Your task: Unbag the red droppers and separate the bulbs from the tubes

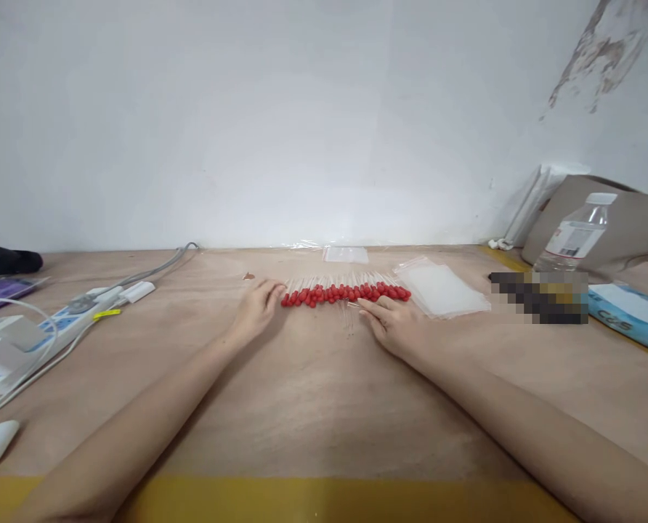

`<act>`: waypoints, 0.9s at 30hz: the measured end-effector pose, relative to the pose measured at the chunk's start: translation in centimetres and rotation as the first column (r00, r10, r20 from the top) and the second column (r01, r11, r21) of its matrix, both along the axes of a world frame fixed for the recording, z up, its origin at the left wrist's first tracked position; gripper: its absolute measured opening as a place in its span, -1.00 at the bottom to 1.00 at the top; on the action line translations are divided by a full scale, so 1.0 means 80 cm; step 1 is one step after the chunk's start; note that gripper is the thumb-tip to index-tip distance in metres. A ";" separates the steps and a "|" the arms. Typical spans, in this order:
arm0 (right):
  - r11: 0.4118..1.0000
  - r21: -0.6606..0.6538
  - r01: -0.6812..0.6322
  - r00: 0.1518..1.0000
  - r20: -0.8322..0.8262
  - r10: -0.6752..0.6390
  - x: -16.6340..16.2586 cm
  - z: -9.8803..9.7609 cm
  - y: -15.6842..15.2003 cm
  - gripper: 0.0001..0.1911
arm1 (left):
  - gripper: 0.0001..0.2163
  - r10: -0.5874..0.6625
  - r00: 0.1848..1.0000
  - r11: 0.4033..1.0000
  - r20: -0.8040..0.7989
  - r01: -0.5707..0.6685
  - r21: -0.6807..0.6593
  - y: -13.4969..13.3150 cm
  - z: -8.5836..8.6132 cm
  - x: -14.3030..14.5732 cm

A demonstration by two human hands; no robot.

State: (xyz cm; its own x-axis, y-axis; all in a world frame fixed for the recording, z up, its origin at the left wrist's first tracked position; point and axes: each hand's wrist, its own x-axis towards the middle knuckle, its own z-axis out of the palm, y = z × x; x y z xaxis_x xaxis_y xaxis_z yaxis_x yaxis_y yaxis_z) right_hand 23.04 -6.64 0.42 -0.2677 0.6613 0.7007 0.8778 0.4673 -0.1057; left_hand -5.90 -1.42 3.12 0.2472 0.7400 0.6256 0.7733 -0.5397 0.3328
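Observation:
A row of thin clear sticks with red bulb-like ends (332,293) lies across the middle of the table, red ends toward me. At its left end is my left hand (257,309), fingers loosely bent and their tips against or right beside the outermost sticks. My right hand (394,325) rests in front of the row, right of centre, with its index finger stretched out and its thumb apart. Just left of that fingertip lie a few thin clear pieces (349,323), too fine to make out. Whether the fingertip touches them is unclear.
Clear plastic bags (444,289) are stacked right of the row, and another bag (346,254) lies by the wall. A power strip (65,323) with cables is at left. A water bottle (574,232), a grey bag (629,218) and a blue packet (629,316) stand at right.

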 end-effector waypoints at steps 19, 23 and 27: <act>0.980 -0.190 -0.061 0.997 -0.066 0.049 -0.011 -0.021 0.014 -0.86 | -0.75 0.266 0.959 0.961 -0.096 -0.256 0.102 0.038 -0.027 -0.039; 0.982 -0.165 -0.087 0.996 -0.023 0.084 -0.015 -0.015 0.007 -0.86 | -0.75 0.184 0.961 0.981 -0.205 -0.166 0.101 0.029 -0.023 -0.033; 0.981 -0.166 -0.102 0.994 0.025 0.108 -0.018 -0.012 0.004 -0.80 | -0.78 0.174 0.950 0.984 -0.258 -0.156 0.088 0.029 -0.024 -0.031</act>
State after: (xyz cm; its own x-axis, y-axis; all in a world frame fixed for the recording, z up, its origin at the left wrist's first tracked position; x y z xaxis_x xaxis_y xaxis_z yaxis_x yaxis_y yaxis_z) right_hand 21.60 -6.35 -0.54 -0.3633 0.7337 0.5742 0.8293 0.5355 -0.1597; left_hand -8.40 0.90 1.20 0.2878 0.7436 0.6035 0.9088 -0.4108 0.0728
